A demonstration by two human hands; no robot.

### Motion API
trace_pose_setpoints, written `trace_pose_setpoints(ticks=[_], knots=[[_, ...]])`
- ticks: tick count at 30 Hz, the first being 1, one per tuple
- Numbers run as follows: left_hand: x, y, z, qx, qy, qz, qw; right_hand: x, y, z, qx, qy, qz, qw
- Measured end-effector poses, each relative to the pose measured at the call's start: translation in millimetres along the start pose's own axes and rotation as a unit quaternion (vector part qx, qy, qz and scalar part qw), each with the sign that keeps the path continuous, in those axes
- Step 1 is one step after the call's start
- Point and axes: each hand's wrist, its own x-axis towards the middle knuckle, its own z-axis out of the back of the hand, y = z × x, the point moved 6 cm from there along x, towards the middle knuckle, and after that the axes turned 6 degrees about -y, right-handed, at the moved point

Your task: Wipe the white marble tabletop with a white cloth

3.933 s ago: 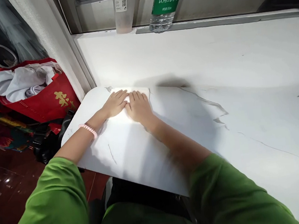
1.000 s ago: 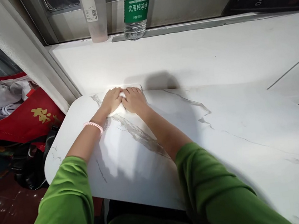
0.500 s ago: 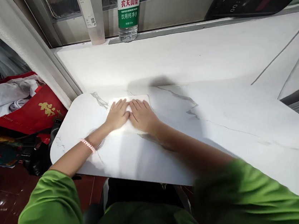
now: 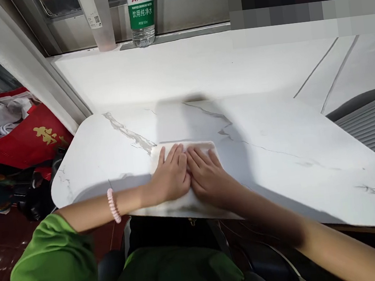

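A white cloth (image 4: 188,203) lies spread on the white marble-patterned table (image 4: 279,175), reaching close to its front edge. My left hand (image 4: 170,175) rests flat on the left half of the cloth, fingers stretched forward. Beside it, my right hand (image 4: 210,176) lies palm down on the right half, its fingers extended too. The two hands touch or nearly touch at the thumbs. Both palms and part of the cloth under them are hidden. A pink beaded bracelet (image 4: 113,205) circles my left wrist.
On the ledge behind the table stand a water bottle (image 4: 142,17) and a translucent cup (image 4: 101,24). A red bag (image 4: 37,130) with pale fabric in it is at the left. A grey ribbed object (image 4: 372,126) sits at the right. The upper right is pixelated.
Both hands and the cloth have moved back toward my body, from near the table's rear to near its front edge. The view has shifted slightly.
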Motion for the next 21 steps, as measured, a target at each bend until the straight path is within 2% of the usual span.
trace_pose_setpoints(ticks=[3, 7, 11, 15, 21], knots=[[46, 27, -9.1, 0.004, 0.000, 0.025, 1.000, 45, -31, -12, 0.021, 0.010, -0.045, 0.999], [113, 68, -17.4, 0.005, -0.006, 0.022, 1.000, 108, -72, -28, 0.035, -0.021, -0.071, 0.997], [160, 95, -24.5, 0.003, -0.021, 0.029, 0.999, 147, -102, -44, 0.045, -0.048, -0.087, 0.994], [172, 101, -28.9, 0.008, -0.024, 0.032, 0.999, 157, -115, -52, 0.061, -0.069, -0.088, 0.992], [156, 91, -24.1, 0.013, -0.019, 0.033, 0.999, 142, -106, -47, 0.051, -0.062, -0.084, 0.993]])
